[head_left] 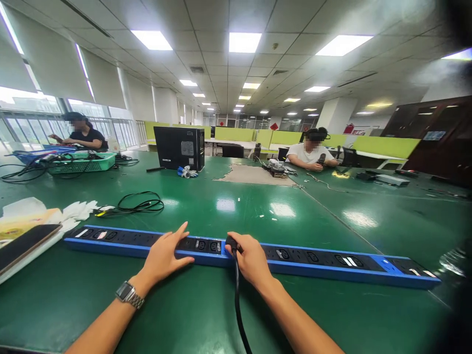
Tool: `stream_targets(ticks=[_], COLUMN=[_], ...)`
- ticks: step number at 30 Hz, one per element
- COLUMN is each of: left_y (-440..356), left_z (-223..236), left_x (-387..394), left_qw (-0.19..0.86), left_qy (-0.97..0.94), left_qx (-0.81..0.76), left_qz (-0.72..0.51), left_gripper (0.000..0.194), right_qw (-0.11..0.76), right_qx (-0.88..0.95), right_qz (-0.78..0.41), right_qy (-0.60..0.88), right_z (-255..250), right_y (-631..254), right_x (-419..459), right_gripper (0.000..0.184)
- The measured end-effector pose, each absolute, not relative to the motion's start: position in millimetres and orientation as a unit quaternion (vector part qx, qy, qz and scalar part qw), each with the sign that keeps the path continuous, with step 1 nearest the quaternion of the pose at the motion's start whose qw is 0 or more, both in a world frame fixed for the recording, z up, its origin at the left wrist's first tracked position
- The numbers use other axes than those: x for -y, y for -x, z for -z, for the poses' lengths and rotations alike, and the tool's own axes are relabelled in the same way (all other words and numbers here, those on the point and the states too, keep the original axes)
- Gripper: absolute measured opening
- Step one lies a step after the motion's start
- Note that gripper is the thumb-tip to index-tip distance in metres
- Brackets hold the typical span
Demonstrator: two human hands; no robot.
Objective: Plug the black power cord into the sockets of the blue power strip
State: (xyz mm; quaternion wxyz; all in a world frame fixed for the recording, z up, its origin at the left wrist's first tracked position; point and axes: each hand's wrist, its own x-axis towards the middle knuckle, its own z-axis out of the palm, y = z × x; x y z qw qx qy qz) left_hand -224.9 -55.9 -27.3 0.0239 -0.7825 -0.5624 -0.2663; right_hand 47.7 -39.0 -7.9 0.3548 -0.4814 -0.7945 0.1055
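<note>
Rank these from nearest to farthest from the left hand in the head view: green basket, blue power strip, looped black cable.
1. Blue power strip: at the left hand.
2. Looped black cable: beyond the strip, leftward.
3. Green basket: farther back, left.

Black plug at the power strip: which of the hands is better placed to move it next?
Right, probably: the right hand grips the plug at the power strip, cord trailing below. The left hand is spread at the strip, holding no plug.
</note>
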Motion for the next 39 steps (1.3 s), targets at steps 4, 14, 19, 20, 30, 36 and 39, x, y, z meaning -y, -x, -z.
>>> stream_targets(ticks=[4, 14, 19, 20, 30, 36, 39], left_y=[222, 207, 206, 207, 141, 86, 106], left_z=[25, 21, 23, 24, 21, 21, 10], left_x=[57, 56, 54, 54, 56, 46, 43], left_qw=[0.011, -0.018, -0.012, -0.011, -0.057, -0.062, -0.046], left_qy=[0.776, 0.76, 0.761, 0.761, 0.822, 0.767, 0.692], left_qx=[0.566, 0.568, 0.566, 0.566, 0.451, 0.465, 0.484], left_qz=[0.278, 0.315, 0.316, 0.317, 0.343, 0.438, 0.533], left_gripper=[0.095, 0.076, 0.074, 0.074, 0.064, 0.022, 0.031], right_qw=[0.366, 0.328, 0.307, 0.291, 0.258, 0.243, 0.238], right_qx=[0.806, 0.769, 0.795, 0.798, 0.79, 0.776, 0.777], right_qz=[-0.106, -0.1, -0.114, -0.1, -0.009, 0.062, 0.08], right_qy=[0.453, 0.539, 0.511, 0.517, 0.557, 0.579, 0.578], right_z=[16, 13, 6, 2, 21, 41, 43], right_y=[-43, -62, -57, -53, -59, -69, -69], right_x=[39, 34, 35, 37, 53, 53, 52], right_gripper=[0.032, 0.034, 0.028, 0.026, 0.073, 0.061, 0.061])
